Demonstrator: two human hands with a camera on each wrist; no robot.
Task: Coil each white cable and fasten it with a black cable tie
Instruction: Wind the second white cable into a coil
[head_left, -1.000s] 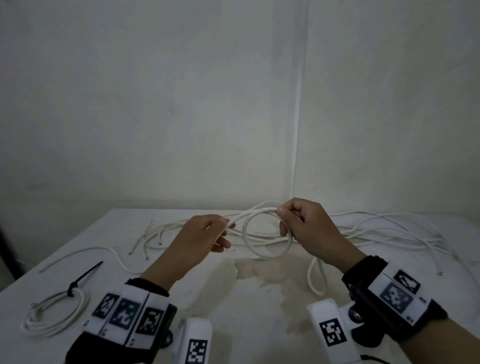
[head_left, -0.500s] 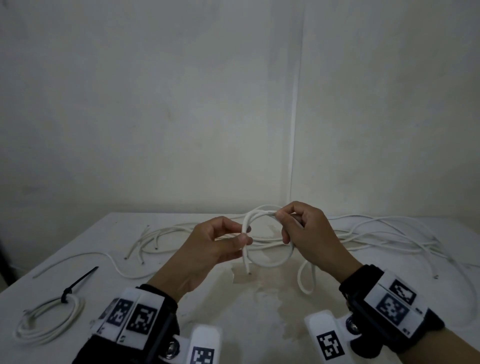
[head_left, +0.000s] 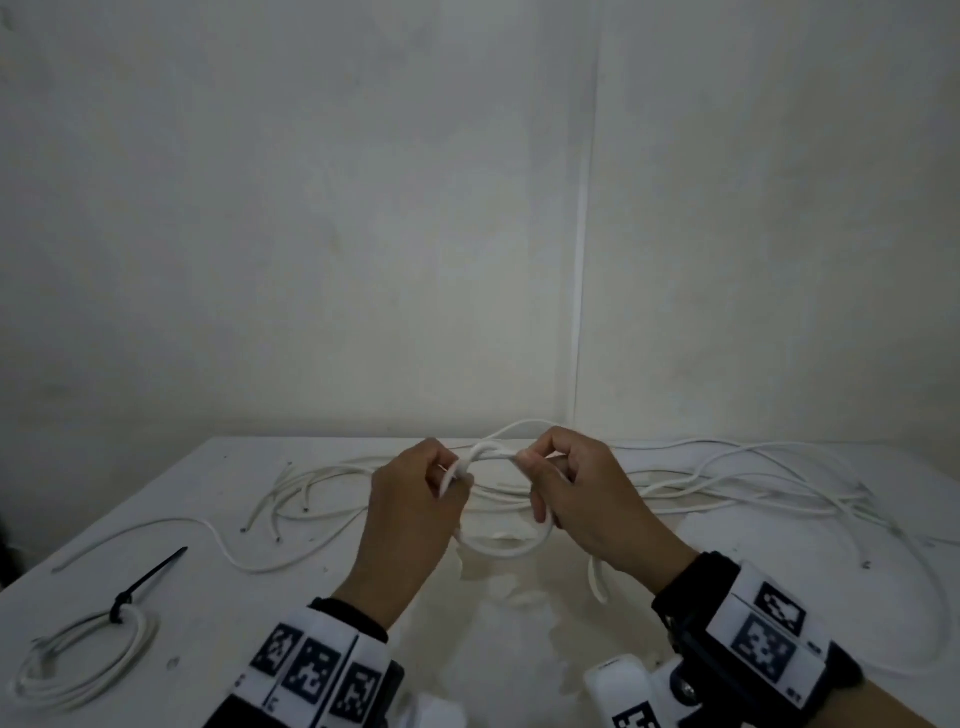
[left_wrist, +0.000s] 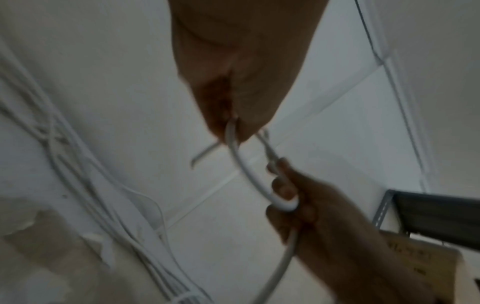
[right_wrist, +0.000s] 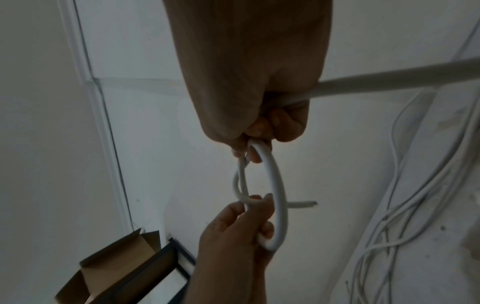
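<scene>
Nearest, bare stained table (head_left: 519, 623) patch below wrists. At near-left table edge, finished coil (head_left: 78, 660) lies bound by black cable tie (head_left: 148, 577). Mid-table, above surface: left hand (head_left: 410, 514) and right hand (head_left: 582, 499) each pinch small white cable loop (head_left: 498, 548), fingers curled round it; short free end sticks out. Beyond, loose white cables (head_left: 727, 478) sprawl across far and right table toward wall (head_left: 467, 208).

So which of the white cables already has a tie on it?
The coil at the table's near left corner, bound by a black tie. The others lie loose, or are still held in the hands.
</scene>
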